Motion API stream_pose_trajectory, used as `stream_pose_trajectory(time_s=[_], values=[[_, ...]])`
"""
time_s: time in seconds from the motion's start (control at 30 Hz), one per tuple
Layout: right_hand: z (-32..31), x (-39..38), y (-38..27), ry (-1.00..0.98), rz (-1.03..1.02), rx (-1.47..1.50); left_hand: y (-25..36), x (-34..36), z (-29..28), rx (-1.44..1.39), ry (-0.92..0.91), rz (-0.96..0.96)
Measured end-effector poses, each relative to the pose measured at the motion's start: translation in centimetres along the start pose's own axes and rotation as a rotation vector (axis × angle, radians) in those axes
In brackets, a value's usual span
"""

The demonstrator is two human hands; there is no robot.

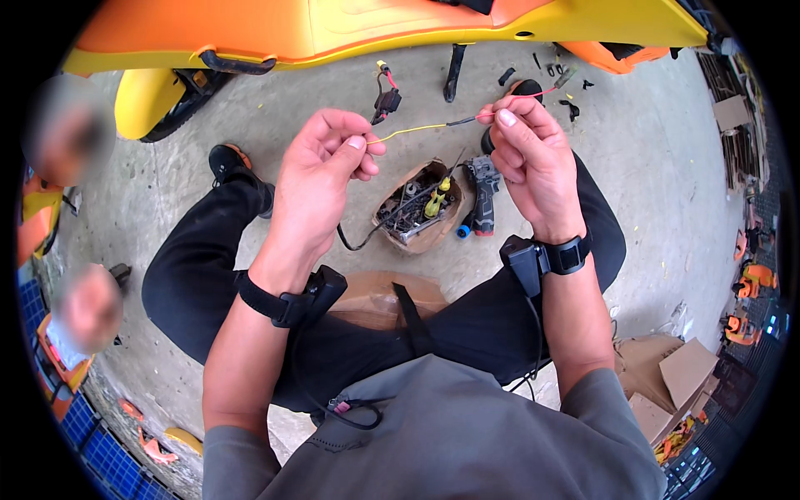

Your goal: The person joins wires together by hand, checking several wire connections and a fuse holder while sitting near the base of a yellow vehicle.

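Yellow wire point(414, 129) is pinched by the left hand point(323, 167), red wire point(540, 93) beyond a dark sleeve point(461, 122) by the right hand point(536, 158).

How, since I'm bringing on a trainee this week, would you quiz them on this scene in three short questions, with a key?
1. True or false: the left hand pinches the yellow wire.
2. What colour is the handle of the screwdriver in the open box? A) blue B) yellow C) red
3. Fill in: the cordless drill-driver is on the floor to the person's ____ of that box.

Key: 1. True. 2. B. 3. Right.
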State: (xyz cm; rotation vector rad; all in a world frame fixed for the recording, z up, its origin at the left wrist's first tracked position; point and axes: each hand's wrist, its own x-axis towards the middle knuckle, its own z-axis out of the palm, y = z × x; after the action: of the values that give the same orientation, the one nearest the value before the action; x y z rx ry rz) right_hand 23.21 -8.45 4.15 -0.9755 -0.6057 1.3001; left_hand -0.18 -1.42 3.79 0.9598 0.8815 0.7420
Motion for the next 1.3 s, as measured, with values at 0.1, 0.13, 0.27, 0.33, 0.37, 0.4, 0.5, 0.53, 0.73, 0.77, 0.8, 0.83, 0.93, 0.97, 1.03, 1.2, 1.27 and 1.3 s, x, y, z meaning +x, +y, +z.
stream_pose_trajectory(time_s=[0.1,0.13,0.27,0.33,0.37,0.4,0.5,0.53,0.73,0.77,0.8,0.83,0.93,0.97,1.03,1.2,1.27,1.3], values=[[0.1,-0.1,-0.3,0.016,-0.01,0.018,0.2,-0.1,0.0,-0.003,-0.044,0.02],[0.2,-0.1,-0.5,0.017,-0.011,0.022,0.5,-0.2,0.2,-0.002,-0.047,0.017],[0.1,-0.2,-0.7,-0.015,-0.002,0.062,0.4,-0.3,0.0,0.044,-0.115,-0.018],[0.4,-0.3,-0.6,-0.038,0.009,0.045,-0.1,-0.5,0.4,0.377,-0.077,0.071],[0.6,-0.4,-0.5,-0.049,0.019,0.039,-0.3,-0.8,0.6,0.544,-0.055,0.111],[0.9,-0.5,-0.3,-0.056,0.025,0.032,-0.5,-1.1,0.8,0.675,-0.043,0.257],[1.7,-0.8,0.1,-0.086,0.058,0.018,-0.5,-1.2,1.7,0.851,-0.004,0.475],[1.9,-0.8,0.2,-0.1,0.077,0.014,-0.4,-1.1,2.0,0.762,-0.056,0.509],[2.4,-1.2,0.8,-0.109,0.094,-0.022,0.5,-1.4,2.4,0.594,-0.173,0.313],[2.5,-1.2,0.8,-0.106,0.096,-0.028,0.3,-1.4,2.4,0.466,-0.163,0.283],[2.6,-1.2,0.8,-0.102,0.084,-0.047,-0.2,-1.3,2.3,0.34,-0.153,0.252],[2.7,-1.2,0.8,-0.097,0.071,-0.066,-0.5,-1.2,2.2,0.213,-0.143,0.221],[2.9,-1.3,0.9,-0.069,0.035,-0.114,0.3,-1.3,2.0,0.188,-0.253,0.088],[3.0,-1.4,0.9,-0.063,0.024,-0.128,0.4,-1.4,2.0,0.167,-0.241,0.084],[3.1,-1.5,0.9,-0.062,0.027,-0.135,0.5,-1.4,2.2,0.125,-0.218,0.077],[3.1,-1.6,0.8,-0.072,0.049,-0.166,0.1,-1.4,1.9,0.055,-0.254,0.065],[3.3,-1.6,0.8,-0.07,0.046,-0.19,0.1,-1.4,1.8,0.039,-0.264,0.057],[3.2,-1.7,0.8,-0.073,0.041,-0.19,0.1,-1.4,1.8,0.043,-0.272,0.055]])
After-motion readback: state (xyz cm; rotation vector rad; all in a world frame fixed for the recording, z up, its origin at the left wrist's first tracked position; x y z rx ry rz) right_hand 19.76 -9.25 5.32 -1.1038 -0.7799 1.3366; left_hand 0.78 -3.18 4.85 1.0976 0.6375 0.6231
